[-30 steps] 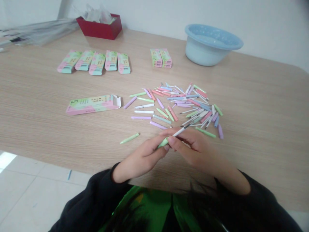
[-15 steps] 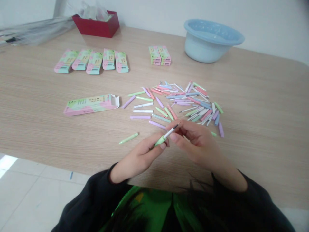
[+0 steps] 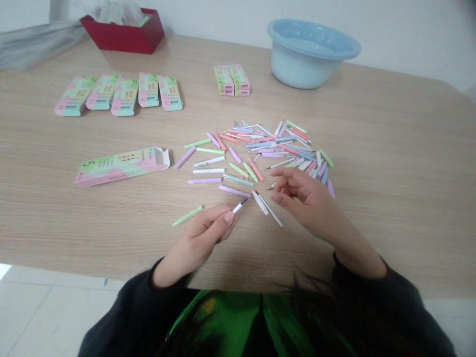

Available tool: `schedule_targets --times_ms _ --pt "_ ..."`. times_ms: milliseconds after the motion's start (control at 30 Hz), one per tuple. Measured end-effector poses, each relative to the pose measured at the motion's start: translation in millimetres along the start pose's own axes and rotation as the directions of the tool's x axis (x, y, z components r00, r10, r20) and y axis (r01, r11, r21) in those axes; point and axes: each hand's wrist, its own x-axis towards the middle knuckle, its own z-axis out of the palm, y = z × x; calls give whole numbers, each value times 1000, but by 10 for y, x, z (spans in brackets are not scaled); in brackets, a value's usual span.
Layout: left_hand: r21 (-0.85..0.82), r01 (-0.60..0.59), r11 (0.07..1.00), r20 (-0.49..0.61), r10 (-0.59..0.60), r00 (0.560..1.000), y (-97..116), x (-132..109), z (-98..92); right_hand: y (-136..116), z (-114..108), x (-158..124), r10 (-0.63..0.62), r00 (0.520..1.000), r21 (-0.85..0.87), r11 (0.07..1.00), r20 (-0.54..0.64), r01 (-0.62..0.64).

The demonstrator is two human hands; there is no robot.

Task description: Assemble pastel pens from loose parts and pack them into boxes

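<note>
My left hand (image 3: 210, 229) is closed round a pen (image 3: 240, 205) with a white shaft and dark tip, its rear hidden in the fingers. My right hand (image 3: 303, 197) hovers apart from it with bent, parted fingers, holding nothing visible, close to the heap's near edge. Between the hands, a white pen piece (image 3: 260, 203) and a thin white refill (image 3: 270, 210) lie on the table. Beyond them spreads a heap of pen parts (image 3: 277, 144) in purple, green, pink, blue and white. A light green pen part (image 3: 188, 215) lies left of my left hand.
An open-ended pink-green box (image 3: 122, 166) lies on the left of the table (image 3: 390, 173). Behind it several similar boxes (image 3: 124, 96) form a row. Four-sided stacked small boxes (image 3: 232, 80), a blue basin (image 3: 312, 54) and a red container (image 3: 126, 37) stand at the back.
My right hand has moved right, away from the pen in my left hand. The white piece and refill between the hands now show. The whole view has shifted slightly.
</note>
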Motion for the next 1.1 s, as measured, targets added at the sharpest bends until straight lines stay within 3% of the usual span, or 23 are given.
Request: schedule_targets --times_ms 67,167,333,567,733,900,1100 --pt "-16 3 1000 3 -3 1000 10 -4 -7 204 -202 3 26 998 -263 964 -58 -40" --pt "-39 18 999 4 -18 1000 1 -18 -25 466 -375 12 12 999 -437 899 -35 -26" --pt "-96 21 995 -121 -32 992 -121 -90 -151 561 -318 118 -37 997 -510 858 72 69" --pt "-106 91 990 -326 -121 938 -267 -242 -368 325 -215 572 -129 963 -501 833 238 236" --pt "-168 92 982 -429 -157 890 -289 -274 -435 224 -273 898 -114 956 -564 786 271 254" --pt "-107 125 986 -418 -159 894 -322 -290 -446 285 -236 1194 -87 963 -637 735 253 234" --pt "-43 197 980 -376 -198 905 -288 -299 -431 443 -25 1519 -46 958 -698 676 281 237"
